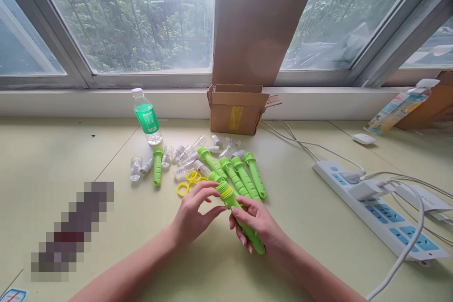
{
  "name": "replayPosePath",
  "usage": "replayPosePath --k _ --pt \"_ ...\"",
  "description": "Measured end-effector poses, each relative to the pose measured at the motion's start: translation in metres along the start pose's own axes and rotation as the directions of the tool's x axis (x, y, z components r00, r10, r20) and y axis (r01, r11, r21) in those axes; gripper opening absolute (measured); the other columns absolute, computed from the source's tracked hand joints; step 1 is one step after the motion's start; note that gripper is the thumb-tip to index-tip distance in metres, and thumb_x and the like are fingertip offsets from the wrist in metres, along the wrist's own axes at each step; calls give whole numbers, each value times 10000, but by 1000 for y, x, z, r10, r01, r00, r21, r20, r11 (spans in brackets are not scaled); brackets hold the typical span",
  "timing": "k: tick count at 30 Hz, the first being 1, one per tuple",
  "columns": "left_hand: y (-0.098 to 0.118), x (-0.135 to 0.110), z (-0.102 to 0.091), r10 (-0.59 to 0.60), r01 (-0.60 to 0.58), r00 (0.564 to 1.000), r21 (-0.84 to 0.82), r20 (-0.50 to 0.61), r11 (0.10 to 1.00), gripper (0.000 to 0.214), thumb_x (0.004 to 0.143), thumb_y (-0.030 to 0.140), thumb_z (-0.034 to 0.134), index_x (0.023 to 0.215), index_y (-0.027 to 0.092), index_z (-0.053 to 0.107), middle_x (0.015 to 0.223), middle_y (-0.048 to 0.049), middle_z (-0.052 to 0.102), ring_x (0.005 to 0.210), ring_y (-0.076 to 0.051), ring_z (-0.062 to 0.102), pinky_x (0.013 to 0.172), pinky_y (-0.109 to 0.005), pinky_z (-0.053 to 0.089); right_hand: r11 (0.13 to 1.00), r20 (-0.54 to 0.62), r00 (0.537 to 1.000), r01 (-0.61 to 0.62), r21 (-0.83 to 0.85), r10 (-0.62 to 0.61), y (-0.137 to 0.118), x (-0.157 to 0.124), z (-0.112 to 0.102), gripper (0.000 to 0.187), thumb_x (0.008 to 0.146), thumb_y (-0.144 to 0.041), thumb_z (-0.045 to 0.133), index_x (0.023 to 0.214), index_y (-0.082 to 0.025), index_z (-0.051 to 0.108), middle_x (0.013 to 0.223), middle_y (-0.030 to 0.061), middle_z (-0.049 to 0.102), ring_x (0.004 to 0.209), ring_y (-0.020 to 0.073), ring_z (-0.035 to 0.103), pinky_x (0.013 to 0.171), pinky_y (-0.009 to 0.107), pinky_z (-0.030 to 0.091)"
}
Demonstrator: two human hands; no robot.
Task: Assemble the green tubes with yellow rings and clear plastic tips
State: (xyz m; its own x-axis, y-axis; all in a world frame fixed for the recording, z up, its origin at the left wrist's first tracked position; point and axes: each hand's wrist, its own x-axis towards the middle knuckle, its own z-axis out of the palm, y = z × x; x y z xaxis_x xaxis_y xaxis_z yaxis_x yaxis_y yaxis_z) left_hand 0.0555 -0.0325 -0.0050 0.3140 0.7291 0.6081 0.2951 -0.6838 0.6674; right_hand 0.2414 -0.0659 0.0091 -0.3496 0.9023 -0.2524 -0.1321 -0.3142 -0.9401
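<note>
My right hand [258,226] is wrapped round a green plastic handle [247,226] with a threaded end, tilted up to the left. A yellow ring [227,193] sits round its neck, below the threads. My left hand [194,207] has thumb and fingers closed about that neck, at the ring. Beyond my hands lie several more green handles [255,175], with one [157,166] apart on the left. Loose yellow rings [183,189] lie just past my left hand. Clear ribbed plastic cups [136,169] and small white-and-clear pieces [146,166] are scattered behind.
A green-labelled bottle [146,118] stands at the back left, and an open cardboard box [237,112] by the window sill. On the right lies a power strip [375,212] with plugs and cables. A tilted bottle [399,106] leans at the far right, near a white case [364,139].
</note>
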Motion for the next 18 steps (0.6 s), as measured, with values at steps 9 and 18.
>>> replayPosePath --k 9,18 --pt "0 1 0 1 -1 1000 -8 1 1000 178 804 196 662 970 203 597 1079 -78 617 946 -179 615 658 -288 595 999 45 998 43 -24 -42 -3 0 -1 373 841 -530 554 871 -159 577 683 11 616 395 55 462 354 172 341" --pt "4 1 1 12 -12 1000 8 4 1000 184 802 215 663 974 208 599 1092 -79 628 897 -171 643 649 -284 594 999 34 999 7 -46 -6 -3 -1 0 326 847 -474 555 923 -159 515 575 -12 613 287 33 365 300 160 234"
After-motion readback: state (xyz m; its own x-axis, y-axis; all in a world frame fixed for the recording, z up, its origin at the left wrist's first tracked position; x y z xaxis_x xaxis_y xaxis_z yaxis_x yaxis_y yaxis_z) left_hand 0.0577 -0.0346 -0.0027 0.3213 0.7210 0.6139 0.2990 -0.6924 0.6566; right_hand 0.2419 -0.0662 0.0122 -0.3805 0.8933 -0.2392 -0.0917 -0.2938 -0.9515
